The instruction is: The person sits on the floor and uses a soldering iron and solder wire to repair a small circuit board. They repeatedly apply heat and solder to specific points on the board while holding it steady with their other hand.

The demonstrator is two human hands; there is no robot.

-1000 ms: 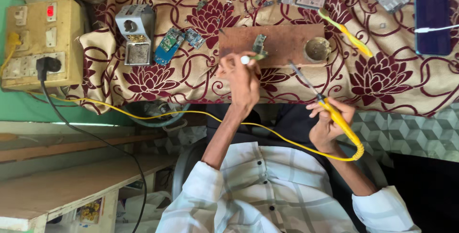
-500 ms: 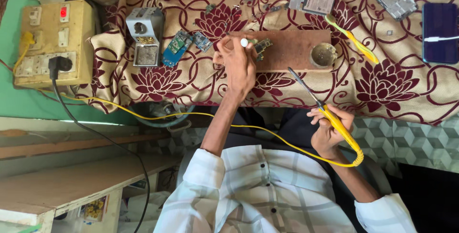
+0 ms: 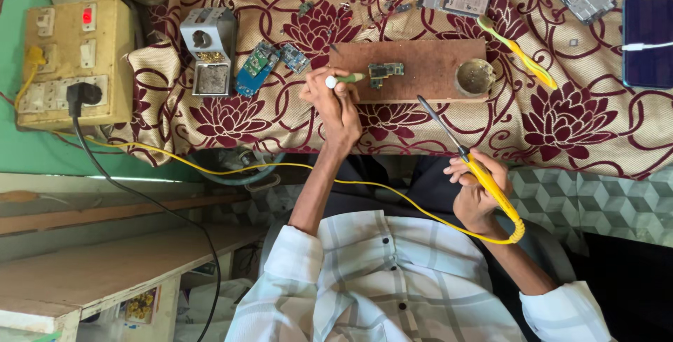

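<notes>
The left hand (image 3: 336,107) has its grip closed on a green-handled tool (image 3: 347,79) at the small circuit board (image 3: 385,72), centre frame on the wooden block (image 3: 420,68). The right hand (image 3: 477,191) clasps the yellow soldering iron (image 3: 484,177), lower right. Its tip, probably hot, could scorch the cloth-covered tabletop (image 3: 280,117) if it dips.

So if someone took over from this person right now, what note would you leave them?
Left hand: grips a small green-handled tool, its tip at the little green circuit board on the brown wooden block.
Right hand: holds the yellow soldering iron, tip at the block's near edge, off the board.
Done: board lies on the block.
Left: iron not yet on the board.
</notes>
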